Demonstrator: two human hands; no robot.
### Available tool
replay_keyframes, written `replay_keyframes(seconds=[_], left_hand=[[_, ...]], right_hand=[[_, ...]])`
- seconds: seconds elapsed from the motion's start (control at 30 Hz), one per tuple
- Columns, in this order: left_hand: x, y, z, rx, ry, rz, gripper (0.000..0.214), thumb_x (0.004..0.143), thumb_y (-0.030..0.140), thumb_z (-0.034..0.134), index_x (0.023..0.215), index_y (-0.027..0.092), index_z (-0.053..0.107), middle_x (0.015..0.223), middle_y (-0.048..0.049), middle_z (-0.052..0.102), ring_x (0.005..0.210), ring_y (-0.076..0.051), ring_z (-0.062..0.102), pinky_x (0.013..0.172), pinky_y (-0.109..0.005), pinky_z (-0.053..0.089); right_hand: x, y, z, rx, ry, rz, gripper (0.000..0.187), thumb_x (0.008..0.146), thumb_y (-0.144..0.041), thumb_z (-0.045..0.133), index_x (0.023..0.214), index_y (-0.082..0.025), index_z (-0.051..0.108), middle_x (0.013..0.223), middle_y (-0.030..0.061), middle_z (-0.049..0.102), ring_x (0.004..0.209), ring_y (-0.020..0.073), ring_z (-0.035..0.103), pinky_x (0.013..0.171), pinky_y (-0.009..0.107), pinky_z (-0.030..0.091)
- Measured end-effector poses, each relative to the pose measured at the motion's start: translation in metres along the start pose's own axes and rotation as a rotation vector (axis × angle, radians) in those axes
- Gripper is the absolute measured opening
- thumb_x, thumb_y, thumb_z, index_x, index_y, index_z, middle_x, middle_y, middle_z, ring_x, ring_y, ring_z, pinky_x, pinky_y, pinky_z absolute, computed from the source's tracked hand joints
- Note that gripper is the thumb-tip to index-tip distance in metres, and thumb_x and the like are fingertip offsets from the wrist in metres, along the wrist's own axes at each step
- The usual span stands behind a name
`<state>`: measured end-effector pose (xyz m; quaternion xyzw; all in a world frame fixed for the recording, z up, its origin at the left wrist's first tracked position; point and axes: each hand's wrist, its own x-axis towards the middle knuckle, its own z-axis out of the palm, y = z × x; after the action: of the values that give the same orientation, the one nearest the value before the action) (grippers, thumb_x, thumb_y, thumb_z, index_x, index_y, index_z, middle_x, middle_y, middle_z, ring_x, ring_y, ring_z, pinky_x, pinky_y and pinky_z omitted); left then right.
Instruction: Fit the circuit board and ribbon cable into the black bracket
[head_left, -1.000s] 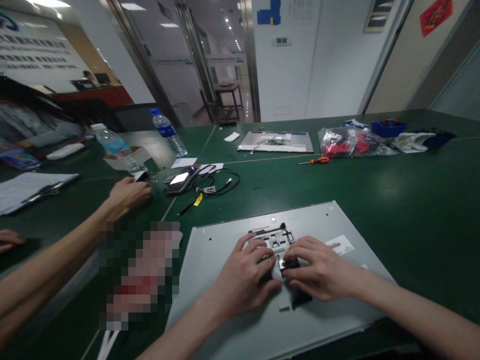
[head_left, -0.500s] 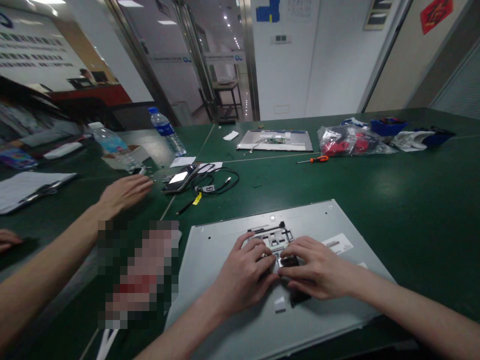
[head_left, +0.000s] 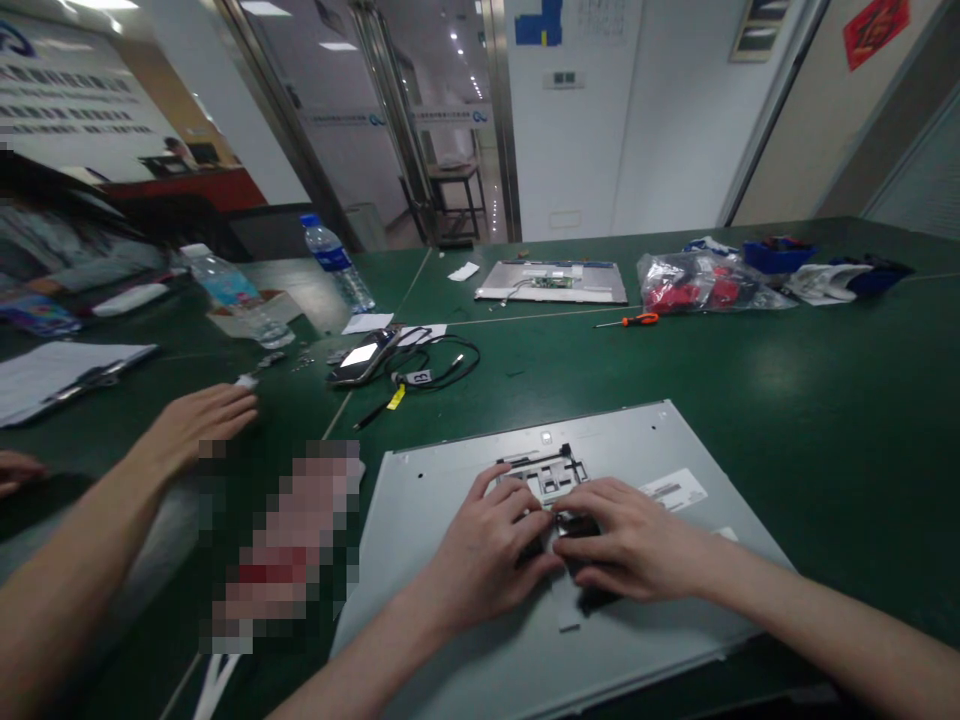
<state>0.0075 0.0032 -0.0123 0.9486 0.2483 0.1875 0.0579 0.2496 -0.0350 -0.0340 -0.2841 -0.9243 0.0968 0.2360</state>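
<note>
A large flat grey metal panel (head_left: 450,500) lies on the table in front of me, with slotted cutouts (head_left: 555,478) near its middle. My left hand (head_left: 491,545) rests on it just below these cutouts, fingers bent and tips drawn together. Facing it, my right hand (head_left: 634,540) curls its fingers around a small dark part, mostly covered. The two hands' fingertips almost meet. From beneath them a pale strip (head_left: 568,608) runs toward me, and something black (head_left: 596,600) shows under my right hand. What the fingertips pinch is hidden.
At left another person's hand (head_left: 206,415) holds a small white piece (head_left: 246,381). Beyond the panel lie a phone-like device (head_left: 364,355), a coiled cable (head_left: 450,378), an orange-handled screwdriver (head_left: 637,320), a thin panel with a circuit board (head_left: 495,285), bottles (head_left: 330,255) and a clear bag (head_left: 682,285).
More of the pale strip shows below my hands. My right hand has shifted slightly left. The other person's hand has drawn back toward the lower left, away from the bottle.
</note>
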Motion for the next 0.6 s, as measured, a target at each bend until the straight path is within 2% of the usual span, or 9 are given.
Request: replay_keyframes(seconds=[0.37, 0.6], left_hand=[[0.0004, 0.0009, -0.0051, -0.006, -0.038, 0.001, 0.03, 0.09, 0.034, 0.069, 0.118, 0.024, 0.069, 0.099, -0.0048, 0.069, 0.096, -0.025, 0.062, 0.109, -0.053, 0.037], [0.0, -0.0012, -0.0035, -0.014, -0.048, -0.002, 0.029, 0.088, 0.036, 0.071, 0.115, 0.024, 0.069, 0.1, -0.0043, 0.069, 0.099, -0.026, 0.062, 0.11, -0.053, 0.036]], right_hand=[[-0.001, 0.0005, 0.0017, -0.019, 0.066, -0.012, 0.02, 0.099, -0.031, 0.061, 0.115, -0.023, 0.07, 0.131, 0.0105, 0.063, 0.116, 0.0257, 0.057, 0.098, 0.044, 0.05], [0.0002, -0.0005, 0.0003, -0.016, 0.007, -0.012, 0.025, 0.098, -0.033, 0.063, 0.12, -0.023, 0.069, 0.133, 0.012, 0.061, 0.116, 0.0264, 0.056, 0.097, 0.045, 0.049]])
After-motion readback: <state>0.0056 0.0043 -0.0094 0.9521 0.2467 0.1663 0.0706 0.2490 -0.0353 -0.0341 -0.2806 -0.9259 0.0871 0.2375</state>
